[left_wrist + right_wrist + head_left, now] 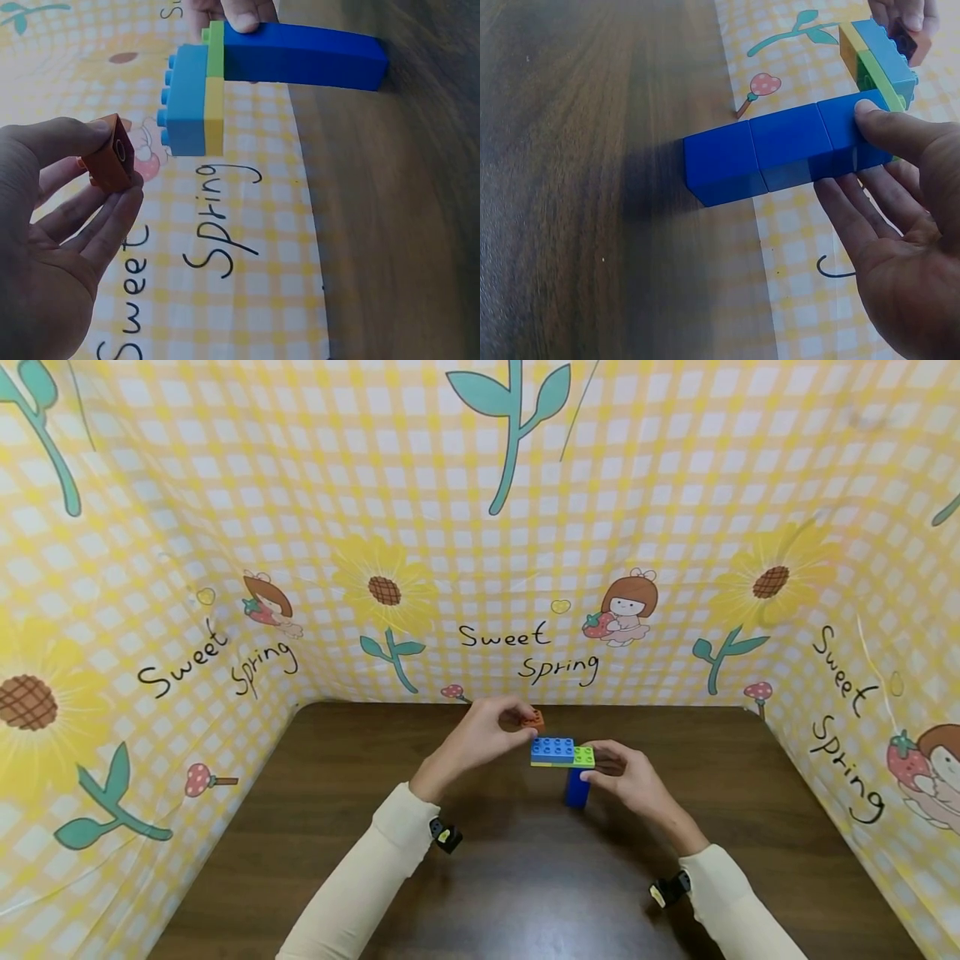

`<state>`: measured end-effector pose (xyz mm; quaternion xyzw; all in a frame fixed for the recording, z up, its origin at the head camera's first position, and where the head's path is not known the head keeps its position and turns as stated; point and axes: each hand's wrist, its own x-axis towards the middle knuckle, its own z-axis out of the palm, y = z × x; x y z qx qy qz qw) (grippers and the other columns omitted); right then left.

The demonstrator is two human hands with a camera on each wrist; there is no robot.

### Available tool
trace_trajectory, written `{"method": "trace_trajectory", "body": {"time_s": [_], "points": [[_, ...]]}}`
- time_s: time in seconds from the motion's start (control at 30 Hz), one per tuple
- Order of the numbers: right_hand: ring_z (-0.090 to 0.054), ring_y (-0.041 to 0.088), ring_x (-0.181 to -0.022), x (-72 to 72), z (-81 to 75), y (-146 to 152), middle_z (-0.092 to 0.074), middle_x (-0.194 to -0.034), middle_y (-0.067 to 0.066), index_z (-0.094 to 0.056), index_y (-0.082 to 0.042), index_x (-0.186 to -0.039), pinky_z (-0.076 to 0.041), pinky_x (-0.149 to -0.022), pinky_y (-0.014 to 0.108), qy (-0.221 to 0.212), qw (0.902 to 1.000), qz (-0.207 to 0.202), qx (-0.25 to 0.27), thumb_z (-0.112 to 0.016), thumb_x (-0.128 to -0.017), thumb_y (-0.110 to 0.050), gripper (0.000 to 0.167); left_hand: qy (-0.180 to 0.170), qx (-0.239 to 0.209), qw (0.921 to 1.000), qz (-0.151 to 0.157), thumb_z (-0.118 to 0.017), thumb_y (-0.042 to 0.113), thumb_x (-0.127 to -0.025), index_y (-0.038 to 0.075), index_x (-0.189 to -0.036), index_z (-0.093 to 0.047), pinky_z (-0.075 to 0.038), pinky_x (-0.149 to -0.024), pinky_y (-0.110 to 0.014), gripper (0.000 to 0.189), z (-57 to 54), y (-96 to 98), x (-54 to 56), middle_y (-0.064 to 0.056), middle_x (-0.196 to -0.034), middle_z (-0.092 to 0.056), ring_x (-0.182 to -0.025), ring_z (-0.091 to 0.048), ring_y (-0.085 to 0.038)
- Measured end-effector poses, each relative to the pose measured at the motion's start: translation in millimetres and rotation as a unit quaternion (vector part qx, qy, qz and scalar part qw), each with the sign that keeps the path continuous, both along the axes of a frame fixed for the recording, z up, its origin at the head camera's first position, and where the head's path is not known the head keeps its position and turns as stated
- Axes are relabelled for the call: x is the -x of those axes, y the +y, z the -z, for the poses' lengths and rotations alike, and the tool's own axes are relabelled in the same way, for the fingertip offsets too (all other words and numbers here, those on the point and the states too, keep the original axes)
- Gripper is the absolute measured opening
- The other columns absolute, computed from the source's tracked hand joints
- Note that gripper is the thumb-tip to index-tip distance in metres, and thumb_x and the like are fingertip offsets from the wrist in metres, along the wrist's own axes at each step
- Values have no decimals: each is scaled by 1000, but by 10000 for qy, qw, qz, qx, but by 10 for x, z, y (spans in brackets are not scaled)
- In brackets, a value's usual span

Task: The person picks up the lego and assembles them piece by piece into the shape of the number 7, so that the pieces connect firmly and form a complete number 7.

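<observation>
My left hand (489, 731) pinches an orange brick (112, 156) between thumb and fingers; its hollow underside shows in the left wrist view. The brick is just left of and a little above a light blue brick (552, 748), apart from it. That blue brick sits over a yellow brick (214, 116) and beside the exposed studs of a green brick (584, 756). Beneath the green one stands a dark blue column (787, 150) of stacked bricks. My right hand (628, 777) holds the column near its top, thumb on one face, fingers on another.
The brown wooden table (337, 877) spreads around the bricks. A yellow checked cloth (480, 568) with printed flowers hangs behind and at both sides. Black wrist cameras (446, 835) are strapped at both sleeves.
</observation>
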<state>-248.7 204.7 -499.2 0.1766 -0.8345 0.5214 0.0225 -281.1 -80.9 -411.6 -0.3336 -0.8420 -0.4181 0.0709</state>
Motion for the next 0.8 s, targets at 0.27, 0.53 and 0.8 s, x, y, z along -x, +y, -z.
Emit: {"method": "trace_trajectory", "body": {"time_s": [0.27, 0.53, 0.8], "points": [[-74, 36, -114, 8, 18, 9, -74, -126, 20, -68, -3, -133, -62, -95, 41, -7, 10000, -28, 41, -82, -94, -8, 42, 42, 254, 9995, 191, -80, 14, -96, 9, -111, -74, -61, -94, -36, 16, -92, 89, -22, -3, -107, -78, -101, -74, -17], [-74, 36, -114, 9, 29, 23, -73, -127, 21, -67, -2, -135, -62, -95, 41, -54, 10000, -63, 13, -81, -95, -9, 43, 72, 492, 9982, 334, -80, 14, -97, 8, -112, -72, -61, -93, -32, 18, -175, 220, -51, -4, -108, -77, -102, -73, -17], [-74, 36, -114, 14, 28, 23, -74, -127, 21, -66, -1, -135, -62, -96, 41, -47, 9999, -102, 50, -81, -95, -10, 43, 161, 577, 9970, 494, -80, 14, -97, 7, -112, -71, -60, -90, -26, 19, -209, 344, -80, -5, -108, -76, -100, -73, -15]]}}
